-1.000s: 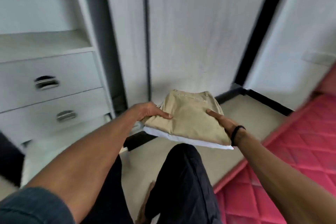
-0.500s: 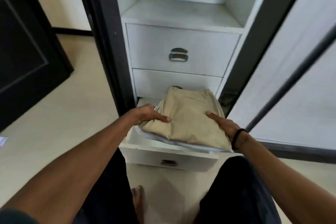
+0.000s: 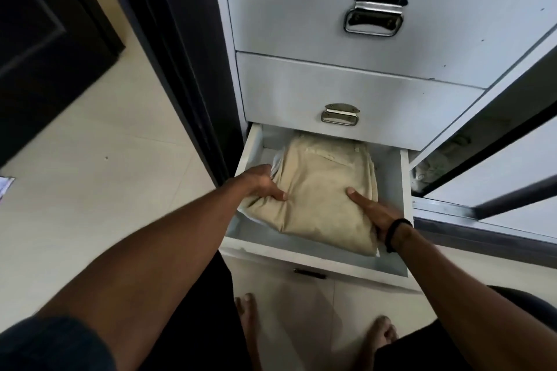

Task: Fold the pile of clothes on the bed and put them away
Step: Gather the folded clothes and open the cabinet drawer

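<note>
Trousers (image 3: 319, 190), beige and folded, sit at the centre of the frame inside the open drawer (image 3: 402, 190), with a white garment (image 3: 275, 164) showing under their left edge. At the stack's left side the left hand (image 3: 262, 185) grips it, thumb on top of the beige cloth and fingers tucked under out of sight. At the lower right of the stack the right hand (image 3: 378, 215) holds the other side, thumb laid across the top and fingers hidden below; a black band (image 3: 394, 233) circles that wrist. Above the open drawer are two closed drawers, the nearer with a small handle (image 3: 340, 119) and the upper with a larger handle (image 3: 375, 13). Bare feet (image 3: 381, 336) stand on the pale floor (image 3: 90, 175) at the bottom of the frame. A dark door (image 3: 39, 39) fills the upper left.
</note>
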Available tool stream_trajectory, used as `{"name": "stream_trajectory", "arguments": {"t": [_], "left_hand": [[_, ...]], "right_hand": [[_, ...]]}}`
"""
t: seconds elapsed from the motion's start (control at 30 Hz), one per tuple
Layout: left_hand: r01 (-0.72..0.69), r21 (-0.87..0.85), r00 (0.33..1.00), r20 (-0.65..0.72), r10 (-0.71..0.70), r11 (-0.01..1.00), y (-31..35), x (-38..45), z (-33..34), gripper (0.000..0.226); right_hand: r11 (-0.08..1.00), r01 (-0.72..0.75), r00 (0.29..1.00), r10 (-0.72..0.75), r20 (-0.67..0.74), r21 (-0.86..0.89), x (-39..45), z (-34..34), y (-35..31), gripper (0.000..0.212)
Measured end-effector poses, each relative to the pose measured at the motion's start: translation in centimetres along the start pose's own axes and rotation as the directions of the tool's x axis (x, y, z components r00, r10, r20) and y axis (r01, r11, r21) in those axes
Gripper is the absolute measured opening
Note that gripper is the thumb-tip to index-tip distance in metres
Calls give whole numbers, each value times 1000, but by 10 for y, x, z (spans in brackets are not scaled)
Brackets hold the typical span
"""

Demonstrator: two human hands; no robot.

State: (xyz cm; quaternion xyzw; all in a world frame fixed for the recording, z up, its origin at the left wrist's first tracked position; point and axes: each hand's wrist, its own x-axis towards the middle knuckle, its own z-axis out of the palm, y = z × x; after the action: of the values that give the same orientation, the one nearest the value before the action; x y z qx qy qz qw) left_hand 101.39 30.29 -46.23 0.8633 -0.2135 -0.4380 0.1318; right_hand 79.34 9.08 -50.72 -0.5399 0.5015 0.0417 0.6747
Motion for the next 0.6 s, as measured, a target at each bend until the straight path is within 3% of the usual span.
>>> {"name": "stream_trajectory", "arguments": {"t": [0.13, 0.2, 0.37, 0.47, 0.53, 0.6], "left_hand": [[43, 360, 998, 19, -54, 932, 6, 3, 6, 75], [-8, 484, 996, 78, -34, 875, 18, -7, 9, 73], [-223, 507, 960, 260, 99, 833, 56, -64, 23, 58], [-238, 624, 964, 244, 104, 744, 63, -97, 54, 55], [-243, 680, 970, 149, 193, 692, 62, -111, 77, 50], [-244, 678, 957, 54, 285, 693, 55, -118, 94, 39]], "right_hand": [[985, 58, 983, -86, -164, -164, 5, 14, -4, 84], [960, 109, 964, -165, -210, -256, 1, 22, -10, 71], [933, 332, 921, -352, -164, -138, -52, 60, -20, 21], [884, 435, 804, -467, -369, -170, -108, 88, 9, 25], [912, 404, 786, -387, -483, -74, -138, 103, 45, 33], [957, 283, 844, -214, -492, 69, -151, 116, 84, 33]]}}
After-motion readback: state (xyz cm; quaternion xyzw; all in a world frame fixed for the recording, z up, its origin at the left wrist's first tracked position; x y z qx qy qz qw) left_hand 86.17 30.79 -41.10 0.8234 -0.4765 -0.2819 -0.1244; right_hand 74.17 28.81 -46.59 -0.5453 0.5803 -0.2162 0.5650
